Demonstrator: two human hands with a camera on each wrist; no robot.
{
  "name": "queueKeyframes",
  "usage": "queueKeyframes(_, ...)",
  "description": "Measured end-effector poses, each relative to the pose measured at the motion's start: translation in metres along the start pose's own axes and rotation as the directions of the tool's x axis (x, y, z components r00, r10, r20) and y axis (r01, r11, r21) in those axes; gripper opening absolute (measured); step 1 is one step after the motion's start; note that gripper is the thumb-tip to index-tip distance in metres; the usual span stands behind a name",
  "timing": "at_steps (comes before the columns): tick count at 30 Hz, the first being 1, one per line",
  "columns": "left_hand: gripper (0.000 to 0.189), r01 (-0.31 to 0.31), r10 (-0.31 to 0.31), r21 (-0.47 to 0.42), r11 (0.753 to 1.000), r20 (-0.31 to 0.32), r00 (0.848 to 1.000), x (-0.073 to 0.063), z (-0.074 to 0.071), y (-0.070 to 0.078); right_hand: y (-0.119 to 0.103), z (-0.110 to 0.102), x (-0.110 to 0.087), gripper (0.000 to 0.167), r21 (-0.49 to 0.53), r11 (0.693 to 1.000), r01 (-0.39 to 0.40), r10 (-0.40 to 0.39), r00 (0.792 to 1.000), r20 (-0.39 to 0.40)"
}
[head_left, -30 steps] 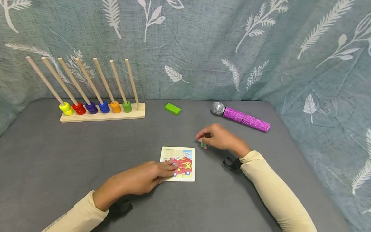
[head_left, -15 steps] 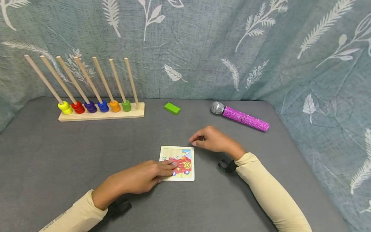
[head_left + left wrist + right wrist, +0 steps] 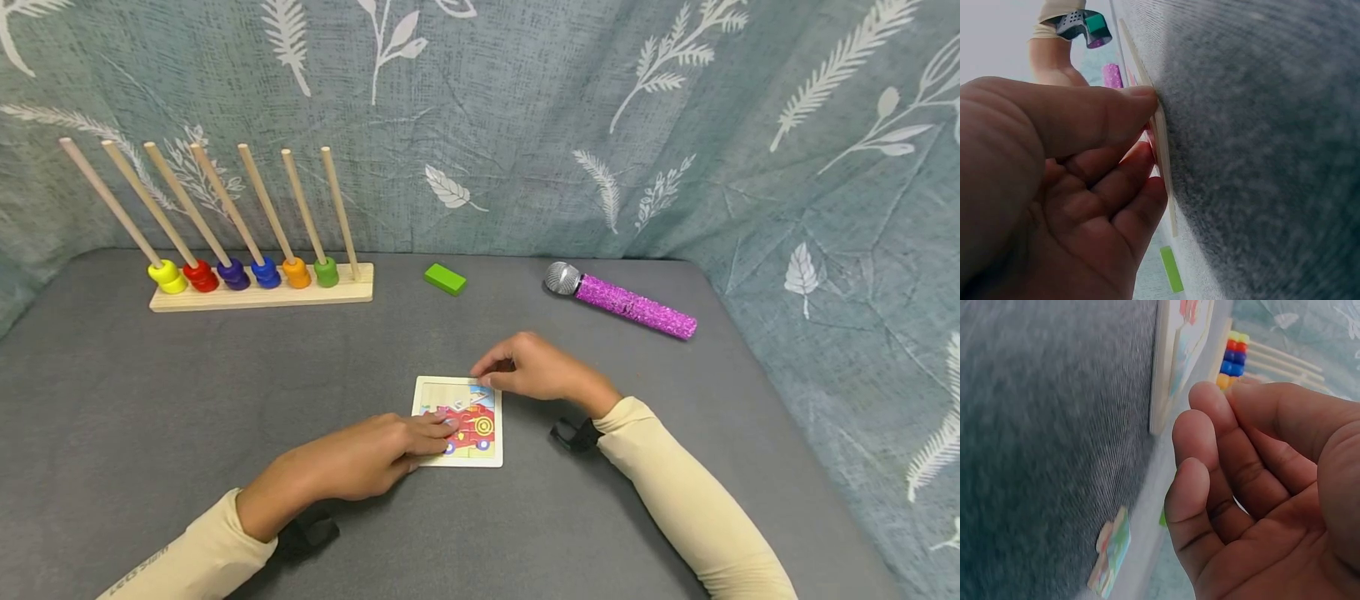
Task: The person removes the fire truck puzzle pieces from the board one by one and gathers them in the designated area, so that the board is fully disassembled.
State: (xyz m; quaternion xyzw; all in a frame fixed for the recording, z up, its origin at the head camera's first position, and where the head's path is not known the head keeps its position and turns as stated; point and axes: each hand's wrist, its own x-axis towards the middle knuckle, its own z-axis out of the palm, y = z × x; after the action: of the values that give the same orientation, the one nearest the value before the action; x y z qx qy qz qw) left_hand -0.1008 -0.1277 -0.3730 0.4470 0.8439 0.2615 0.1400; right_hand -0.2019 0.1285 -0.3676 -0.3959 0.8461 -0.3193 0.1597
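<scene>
A small square wooden jigsaw puzzle with a red vehicle picture lies on the table; its upper left part shows bare wood. My left hand holds it by the lower left side, fingers on the picture and thumb at the rim. At the upper right corner is my right hand, index fingertip and thumb tip close together right at the rim, the other fingers loosely bent. Nothing shows between those tips. In the right wrist view a loose puzzle piece lies on the table beside the fingers; the hand hides it from the head view.
A wooden peg stand with coloured beads on its rods stands at the back left. A green block lies behind the puzzle. At the back right is a microphone with a glittery pink handle. A patterned curtain hangs behind the table.
My right hand has moved left, from over the loose puzzle piece to the puzzle's upper right corner. The left hand stays on the puzzle.
</scene>
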Motion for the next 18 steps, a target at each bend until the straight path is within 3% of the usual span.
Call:
queueKeyframes(6, 0.042, -0.030, 0.030, 0.006, 1.000, -0.008, 1.000, 0.0005, -0.0007, -0.0010, -0.0044, 0.0048, 0.0025, 0.014, 0.028, 0.999, 0.018, -0.018, 1.000, 0.026)
queueKeyframes(18, 0.041, -0.005, 0.005, -0.004, 1.000, 0.004, 1.000, -0.0003, -0.0023, 0.0002, -0.0082, 0.0091, 0.0046, 0.014, 0.048, 0.998, 0.040, -0.043, 0.997, 0.057)
